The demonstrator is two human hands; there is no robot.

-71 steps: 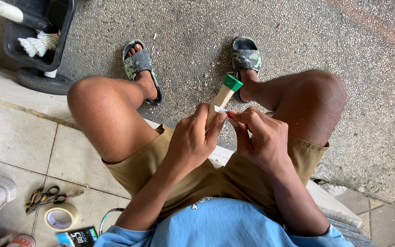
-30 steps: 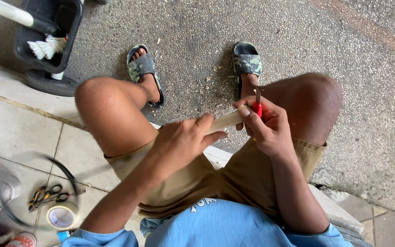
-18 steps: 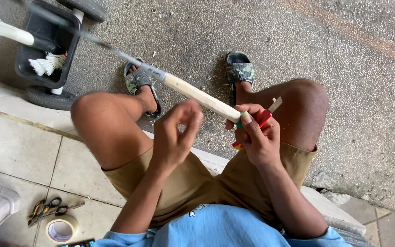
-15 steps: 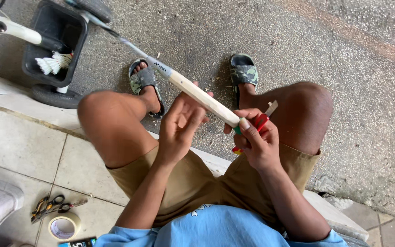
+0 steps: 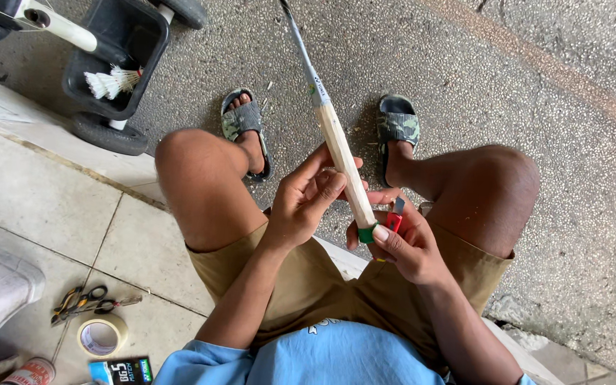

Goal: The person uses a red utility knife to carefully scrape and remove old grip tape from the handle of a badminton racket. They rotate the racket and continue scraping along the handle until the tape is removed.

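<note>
Racket handle [image 5: 345, 165]: bare pale wood, green band at the butt end, running from centre frame toward 12 o'clock, where it meets a thin dark shaft [image 5: 298, 43]. Tilted, butt lowest, held above the lap.

Left hand [image 5: 304, 203]: fingers curled round the wooden handle at mid-length, thumb along its upper side.

Right hand [image 5: 404, 242]: closed on the green butt end, at 4 o'clock from the left hand; also pinching a small red utility knife [image 5: 394, 217], blade end pointing up, just beside the handle.

Sandals: patterned grey-green slides, left [image 5: 244, 128] at 11 o'clock of the hands, right [image 5: 396, 125] at 1 o'clock, both on speckled concrete.

Black wheeled bin [image 5: 112, 50]: at 10 o'clock, holding white feather shuttlecocks [image 5: 108, 82].

Tiled floor, at 8 o'clock: scissors and pliers [image 5: 83, 303] lying together; roll of clear tape [image 5: 101, 335] just beside them; small printed box [image 5: 119, 371] at the lower edge.
</note>
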